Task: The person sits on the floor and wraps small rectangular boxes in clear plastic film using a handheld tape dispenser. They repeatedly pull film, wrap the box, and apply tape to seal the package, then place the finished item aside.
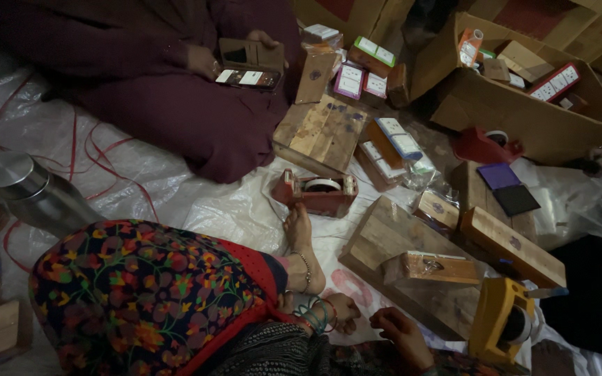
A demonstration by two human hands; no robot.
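Observation:
My left hand, with bangles on the wrist, rests low in the view beside my bare foot, fingers curled with nothing visible in them. My right hand lies just right of it, fingers also curled, touching the near edge of a flat wooden board. A small wooden block wrapped in clear film sits on that board, just beyond my right hand. A yellow tape dispenser stands to the right of that hand. A red tape dispenser sits beyond my foot.
Another person in maroon clothes sits opposite, holding a phone in a folding case. An open cardboard box of small packages is at the upper right. Wooden blocks, a steel bottle and plastic sheeting surround me.

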